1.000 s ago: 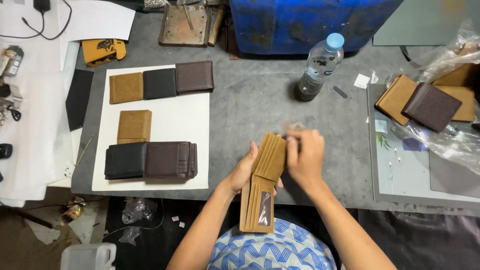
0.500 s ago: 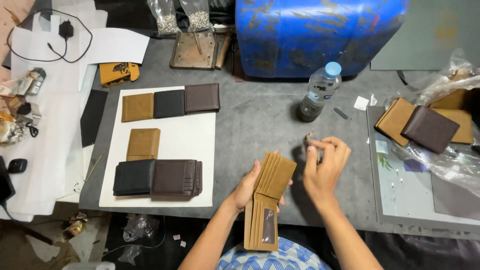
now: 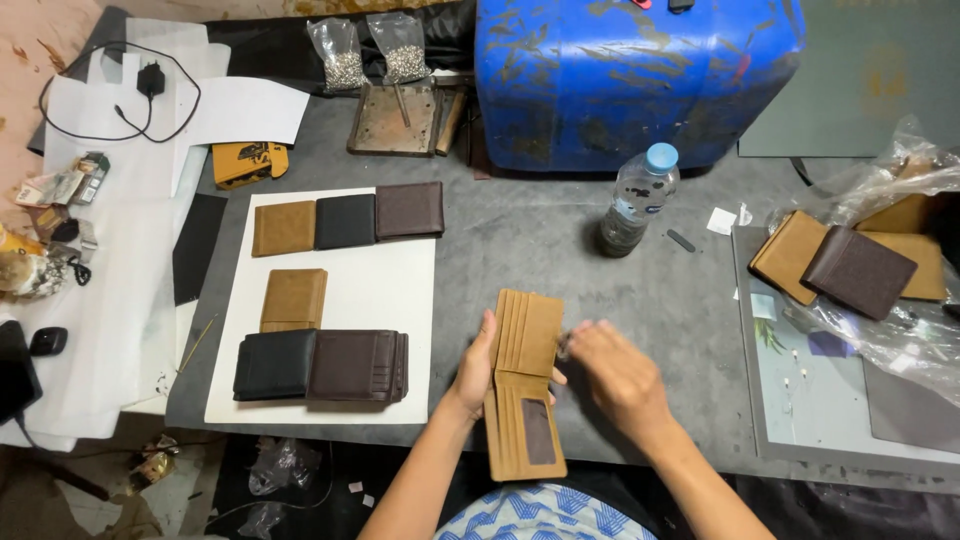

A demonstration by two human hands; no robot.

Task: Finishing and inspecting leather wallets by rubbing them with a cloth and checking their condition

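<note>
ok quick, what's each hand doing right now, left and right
Left hand: closed on the open tan wallet, holding it at the fold.
Right hand: blurred beside the wallet's right edge; cannot tell if its fingers pinch anything.

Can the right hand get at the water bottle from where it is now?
Probably yes. The right hand sits beside the open tan wallet, and only bare grey table lies between it and the water bottle. Whether the fingers already pinch something small is blurred.

The scene is evenly and fairly brightly lit from above; only soft, short shadows are cast. Glare is seen on the plastic bags [image 3: 880, 330] at right. The right hand [image 3: 620, 375] is slightly motion-blurred. Edges are mildly bowed.
</note>
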